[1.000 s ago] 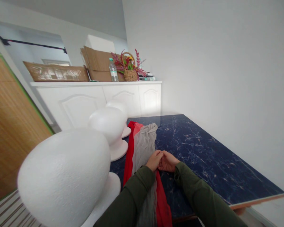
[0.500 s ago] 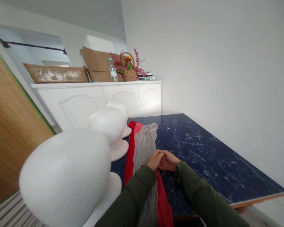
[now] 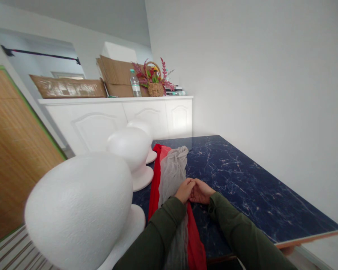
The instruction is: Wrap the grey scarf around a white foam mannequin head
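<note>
My left hand (image 3: 184, 190) and my right hand (image 3: 202, 191) meet over the table, fingers curled and touching each other. No object shows in either hand. Beneath my left hand and forearm runs a long, crumpled grey scarf (image 3: 172, 174). Red cloth (image 3: 154, 183) lies along its left side, and more red cloth shows between my forearms. A patch of pink cloth (image 3: 165, 151) shows at the far end. To the left stand three white foam heads in a row: a near one (image 3: 79, 210), a middle one (image 3: 129, 148) and a partly hidden far one (image 3: 141, 125).
The dark blue marbled table (image 3: 236, 187) reaches right to the wall. Behind it, a white cabinet (image 3: 101, 120) carries cardboard boxes (image 3: 116, 75), a water bottle (image 3: 135, 85) and a flower basket (image 3: 156, 89). A wooden panel (image 3: 17, 150) stands at left.
The view has shifted very slightly. My hands stay together in the same place, and the cloths and foam heads have not moved.
</note>
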### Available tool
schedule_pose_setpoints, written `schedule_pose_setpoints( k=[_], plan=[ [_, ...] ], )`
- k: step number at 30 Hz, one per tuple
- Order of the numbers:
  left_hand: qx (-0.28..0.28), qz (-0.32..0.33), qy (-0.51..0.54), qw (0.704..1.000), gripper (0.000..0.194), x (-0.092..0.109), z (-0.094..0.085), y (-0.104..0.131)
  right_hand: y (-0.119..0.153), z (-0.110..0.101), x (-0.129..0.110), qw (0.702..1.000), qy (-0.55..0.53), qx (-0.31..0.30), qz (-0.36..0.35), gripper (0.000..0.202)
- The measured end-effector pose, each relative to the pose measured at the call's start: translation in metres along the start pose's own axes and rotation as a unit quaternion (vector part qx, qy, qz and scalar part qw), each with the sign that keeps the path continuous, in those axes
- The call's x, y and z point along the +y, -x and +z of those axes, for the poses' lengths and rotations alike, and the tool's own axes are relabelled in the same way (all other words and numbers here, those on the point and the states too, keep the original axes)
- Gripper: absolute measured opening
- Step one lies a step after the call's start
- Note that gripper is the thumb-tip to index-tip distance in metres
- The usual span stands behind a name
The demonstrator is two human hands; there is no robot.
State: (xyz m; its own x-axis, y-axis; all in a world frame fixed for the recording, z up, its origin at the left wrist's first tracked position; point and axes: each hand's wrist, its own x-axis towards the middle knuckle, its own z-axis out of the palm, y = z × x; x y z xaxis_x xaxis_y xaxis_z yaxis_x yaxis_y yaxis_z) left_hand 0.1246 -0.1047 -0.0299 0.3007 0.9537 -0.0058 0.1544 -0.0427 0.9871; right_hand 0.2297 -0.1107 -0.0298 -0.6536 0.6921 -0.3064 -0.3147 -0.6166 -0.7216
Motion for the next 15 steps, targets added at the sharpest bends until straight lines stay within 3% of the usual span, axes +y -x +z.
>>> schedule_pose_setpoints(
  k=[11,15],
  plan=[
    [-0.002,0.012,-0.001,1.0,0.013,-0.0008,-0.0007,-0.0001,0.0012,0.0027,0.0002,1.0,-0.001,0.006,-0.003,0.043],
    [0.005,-0.015,0.108,0.994,0.013,0.0049,0.0011,0.0045,0.0034,0.0022,-0.0009,1.0,-0.011,-0.014,-0.006,0.042]
  ],
)
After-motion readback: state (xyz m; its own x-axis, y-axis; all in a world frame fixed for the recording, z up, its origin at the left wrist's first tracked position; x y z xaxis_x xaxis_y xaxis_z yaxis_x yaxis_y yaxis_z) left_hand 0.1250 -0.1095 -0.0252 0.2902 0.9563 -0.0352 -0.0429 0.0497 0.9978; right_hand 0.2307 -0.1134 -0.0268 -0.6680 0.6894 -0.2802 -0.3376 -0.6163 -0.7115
